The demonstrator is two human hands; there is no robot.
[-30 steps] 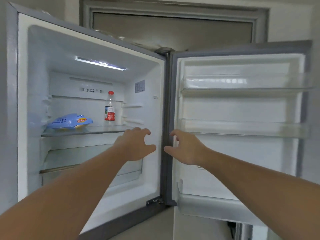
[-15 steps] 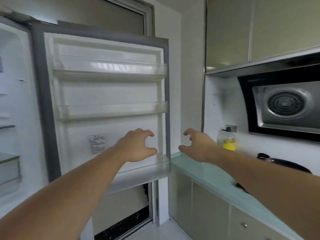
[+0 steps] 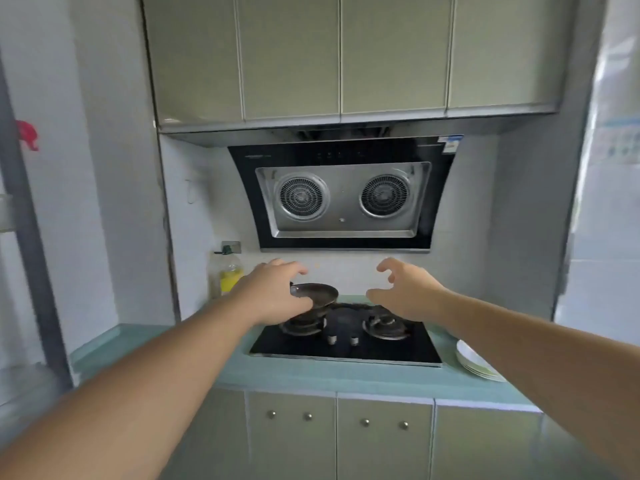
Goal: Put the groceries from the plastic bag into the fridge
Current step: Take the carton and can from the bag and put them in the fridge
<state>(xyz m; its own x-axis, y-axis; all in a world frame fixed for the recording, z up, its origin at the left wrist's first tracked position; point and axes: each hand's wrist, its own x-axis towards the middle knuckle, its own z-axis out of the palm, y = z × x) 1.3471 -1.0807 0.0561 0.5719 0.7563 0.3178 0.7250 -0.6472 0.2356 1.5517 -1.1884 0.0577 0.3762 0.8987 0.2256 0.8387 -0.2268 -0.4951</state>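
Left hand and right hand, fingers loosely curled and empty, face the gas hob at 12 o'clock; next, locate the unseen plastic bag.

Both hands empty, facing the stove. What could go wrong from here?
1. No plastic bag or fridge interior shows here, only what looks like a door edge at far left, so the search may drag on.
2. The left hand hangs right by the pan on the stove; a sweep might knock it.
3. The right hand swinging right might clip the stacked plates at the counter edge.
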